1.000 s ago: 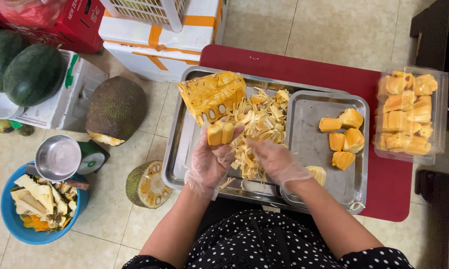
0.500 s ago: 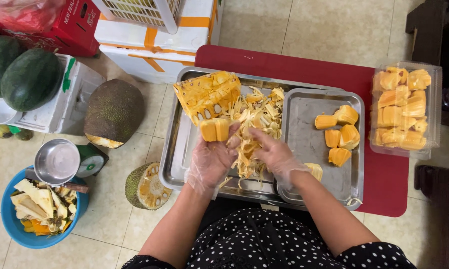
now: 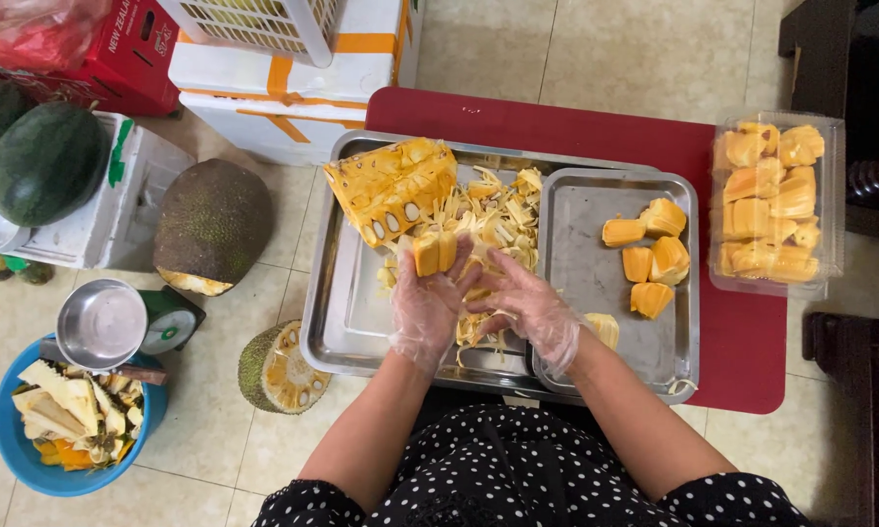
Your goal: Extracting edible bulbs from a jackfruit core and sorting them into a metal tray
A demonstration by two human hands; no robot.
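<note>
A person in clear disposable gloves worked over a large steel tray (image 3: 327, 322) set on a red table (image 3: 576, 127). The left hand (image 3: 428, 303) was closed around a yellow jackfruit pod (image 3: 434, 252), lifted just above the tray near its middle. The right hand (image 3: 527, 304) lay at three o'clock from the left, fingers spread and loosely curled against the pale fibre strands (image 3: 498, 220), holding nothing that could be made out.

At eleven o'clock from the pod sat the jackfruit section (image 3: 391, 190), its sockets facing up, touching the heap of strands. At three o'clock a smaller steel tray (image 3: 586, 244) overlapped the large one and held several cleaned pods (image 3: 649, 259); farther the same way a clear plastic box (image 3: 776, 200) stood packed with more.

On the floor at nine o'clock lay a whole jackfruit (image 3: 210, 224) and a cut jackfruit piece (image 3: 281, 366), with a small scale (image 3: 118, 322) and a blue basin (image 3: 49, 429) of peelings at eight o'clock, and watermelons (image 3: 39, 161) toward ten.

The step in hand appeared to be stripping fibres from the held pod. The next move would likely call for the right fingers to pinch the clinging strands while the left steadied the slippery fruit.
</note>
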